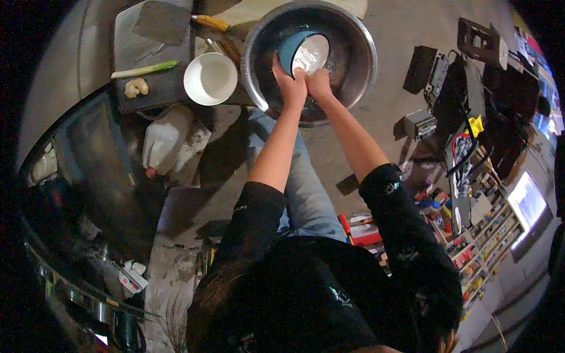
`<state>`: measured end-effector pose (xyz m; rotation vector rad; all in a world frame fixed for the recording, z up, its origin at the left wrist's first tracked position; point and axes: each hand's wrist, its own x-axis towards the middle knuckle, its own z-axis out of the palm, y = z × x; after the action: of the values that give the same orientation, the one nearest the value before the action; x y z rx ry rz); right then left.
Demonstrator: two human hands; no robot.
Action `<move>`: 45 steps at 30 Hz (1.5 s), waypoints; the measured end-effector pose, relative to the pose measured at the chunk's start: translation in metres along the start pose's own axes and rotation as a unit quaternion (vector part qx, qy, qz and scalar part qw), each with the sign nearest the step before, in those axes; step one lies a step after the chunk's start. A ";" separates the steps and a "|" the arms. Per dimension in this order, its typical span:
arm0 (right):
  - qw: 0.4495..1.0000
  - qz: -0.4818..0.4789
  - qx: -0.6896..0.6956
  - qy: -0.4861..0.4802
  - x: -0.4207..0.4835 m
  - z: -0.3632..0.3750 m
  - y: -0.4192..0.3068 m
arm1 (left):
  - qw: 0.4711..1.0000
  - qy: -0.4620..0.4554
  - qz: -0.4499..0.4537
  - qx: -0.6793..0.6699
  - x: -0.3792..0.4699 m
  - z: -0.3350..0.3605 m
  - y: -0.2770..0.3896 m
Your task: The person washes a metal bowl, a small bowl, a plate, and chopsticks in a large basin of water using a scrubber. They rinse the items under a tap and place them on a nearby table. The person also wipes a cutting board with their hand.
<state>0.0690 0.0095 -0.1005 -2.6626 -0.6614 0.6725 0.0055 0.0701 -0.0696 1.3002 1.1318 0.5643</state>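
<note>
Both my hands hold a blue enamel-like bowl point(288, 52) with a white inside and a dark rim. It is tilted over a wide stainless steel basin point(369, 57). Light glints on what looks like water inside the bowl. My left hand point(291, 90) spreads along its blue outer wall, thumb at the rim. My right hand point(318, 84) grips the near right edge, its fingers partly hidden. The basin's bottom is dark, and its contents cannot be made out. Just left of the basin stands a white bowl point(190, 79), with pale sticks and a brown wooden piece behind it.
A dark cutting board point(163, 90) at the left bears a leek point(145, 69) and a piece of ginger point(136, 88). A wooden handle point(212, 22) lies beyond. Nearer stands a plastic jug point(163, 139) with a red cap. A small metal box point(419, 123) and crowded shelves point(485, 238) are right.
</note>
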 end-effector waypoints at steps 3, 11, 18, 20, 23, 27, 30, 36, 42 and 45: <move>0.999 0.022 0.028 -0.026 0.003 -0.027 -0.007 | 0.999 -0.038 -0.015 -0.023 0.001 -0.016 -0.010; 0.994 -0.017 -0.087 -0.063 0.012 -0.105 -0.019 | 0.924 -0.092 0.187 0.322 -0.034 -0.043 0.055; 0.984 -0.032 -0.149 -0.087 0.008 -0.117 -0.040 | 0.800 -0.266 0.275 0.462 -0.009 -0.030 0.019; 0.983 -0.052 -0.154 -0.089 0.010 -0.117 -0.042 | 0.809 -0.267 0.271 0.448 0.004 -0.015 0.019; 0.978 -0.072 -0.177 -0.088 0.023 -0.119 -0.035 | 0.810 -0.404 0.216 0.366 0.008 -0.002 0.034; 0.968 -0.100 -0.208 -0.098 0.028 -0.128 -0.032 | 0.680 -0.555 0.218 0.426 0.031 -0.039 0.022; 0.969 -0.116 -0.203 -0.085 0.024 -0.127 -0.034 | 0.562 -0.397 0.358 0.632 0.039 -0.036 0.011; 0.959 -0.128 -0.230 -0.101 0.032 -0.122 -0.027 | 0.752 -0.494 0.237 0.367 0.010 -0.016 0.036; 0.969 -0.100 -0.194 -0.113 0.021 -0.117 -0.034 | 0.621 -0.297 0.403 0.603 0.031 -0.038 -0.014; 0.950 -0.146 -0.237 -0.138 0.035 -0.126 -0.029 | 0.661 -0.409 0.352 0.521 0.018 -0.026 0.026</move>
<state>0.1509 0.0281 0.0043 -2.8115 -1.4245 0.9016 -0.0032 0.1039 -0.0477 2.6654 0.0057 -0.2966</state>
